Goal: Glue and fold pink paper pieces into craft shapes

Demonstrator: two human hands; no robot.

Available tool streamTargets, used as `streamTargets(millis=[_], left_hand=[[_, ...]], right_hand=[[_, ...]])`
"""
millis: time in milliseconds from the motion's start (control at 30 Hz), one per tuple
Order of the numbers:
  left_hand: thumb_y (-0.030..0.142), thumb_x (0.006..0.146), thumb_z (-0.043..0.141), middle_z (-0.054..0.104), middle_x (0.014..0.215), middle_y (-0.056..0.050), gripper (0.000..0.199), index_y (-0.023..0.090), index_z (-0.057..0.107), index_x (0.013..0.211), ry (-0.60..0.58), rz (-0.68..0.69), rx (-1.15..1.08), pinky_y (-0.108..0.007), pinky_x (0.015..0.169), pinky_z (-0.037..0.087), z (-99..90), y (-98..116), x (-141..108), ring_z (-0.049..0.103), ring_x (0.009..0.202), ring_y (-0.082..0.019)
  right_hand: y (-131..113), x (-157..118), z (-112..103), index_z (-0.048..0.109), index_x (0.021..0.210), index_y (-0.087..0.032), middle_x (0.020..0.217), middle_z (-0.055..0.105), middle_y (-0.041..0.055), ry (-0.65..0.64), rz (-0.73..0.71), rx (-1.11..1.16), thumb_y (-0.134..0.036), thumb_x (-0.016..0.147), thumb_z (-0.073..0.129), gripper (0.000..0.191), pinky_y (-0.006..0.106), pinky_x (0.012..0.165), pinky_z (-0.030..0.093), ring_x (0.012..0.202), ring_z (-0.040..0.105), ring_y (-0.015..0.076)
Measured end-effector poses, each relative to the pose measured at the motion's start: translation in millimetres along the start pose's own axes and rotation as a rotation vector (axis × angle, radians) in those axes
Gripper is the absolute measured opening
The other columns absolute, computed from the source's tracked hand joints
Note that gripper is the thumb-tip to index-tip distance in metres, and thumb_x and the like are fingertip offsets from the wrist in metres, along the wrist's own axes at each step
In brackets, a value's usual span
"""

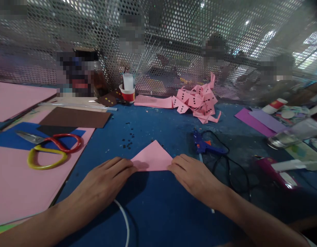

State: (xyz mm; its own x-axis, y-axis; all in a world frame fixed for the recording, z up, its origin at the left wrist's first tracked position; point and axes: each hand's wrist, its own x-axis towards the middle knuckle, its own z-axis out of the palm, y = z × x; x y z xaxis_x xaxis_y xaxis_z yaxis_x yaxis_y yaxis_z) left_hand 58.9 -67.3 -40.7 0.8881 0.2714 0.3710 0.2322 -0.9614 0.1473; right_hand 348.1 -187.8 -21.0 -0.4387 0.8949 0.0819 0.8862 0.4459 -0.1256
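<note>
A sheet of pink paper [153,156] lies on the blue table in front of me, folded to a triangle with its point away from me. My left hand [110,175] is closed on its left corner, the fingertips pressed together at the fold. At the right corner, my right hand [189,171] pinches the paper in the same way. The folded edge runs straight between both hands. Small black paper squares [127,140] are scattered just beyond the left hand.
Scissors [55,147] with red and yellow handles rest on pink sheets [24,185] at left. A blue glue gun [207,145] with its cord lies at right. Behind stand a paper cup [128,94] and a pile of pink cutouts [197,99]. A clear glass [289,133] lies far right.
</note>
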Motion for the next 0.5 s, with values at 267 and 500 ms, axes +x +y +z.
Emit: streamTargets(millis=[267, 500], left_hand=[[-0.002, 0.097, 0.037, 0.066, 0.12, -0.007, 0.049, 0.021, 0.058, 0.135, -0.082, 0.005, -0.024, -0.034, 0.089, 0.053, -0.1, 0.9, -7.5, 0.061, 0.104, -0.02], [-0.002, 0.096, 0.038, 0.067, 0.115, -0.008, 0.04, 0.016, 0.063, 0.121, -0.048, 0.047, 0.089, -0.034, 0.088, 0.052, 0.9, 8.1, -7.2, 0.061, 0.102, -0.02]], right_hand=[[-2.5, 2.5, -2.3, 0.066, 0.111, -0.014, 0.107, 0.066, 0.0092, -0.014, -0.002, -0.023, -0.006, 0.098, 0.052, 0.02, 0.038, 0.08, 0.049, 0.093, 0.054, 0.0232], [-3.0, 1.1, -1.9, 0.064, 0.12, -0.016, 0.111, 0.066, 0.0082, -0.03, -0.01, -0.041, -0.007, 0.098, 0.053, 0.026, 0.037, 0.079, 0.048, 0.094, 0.054, 0.023]])
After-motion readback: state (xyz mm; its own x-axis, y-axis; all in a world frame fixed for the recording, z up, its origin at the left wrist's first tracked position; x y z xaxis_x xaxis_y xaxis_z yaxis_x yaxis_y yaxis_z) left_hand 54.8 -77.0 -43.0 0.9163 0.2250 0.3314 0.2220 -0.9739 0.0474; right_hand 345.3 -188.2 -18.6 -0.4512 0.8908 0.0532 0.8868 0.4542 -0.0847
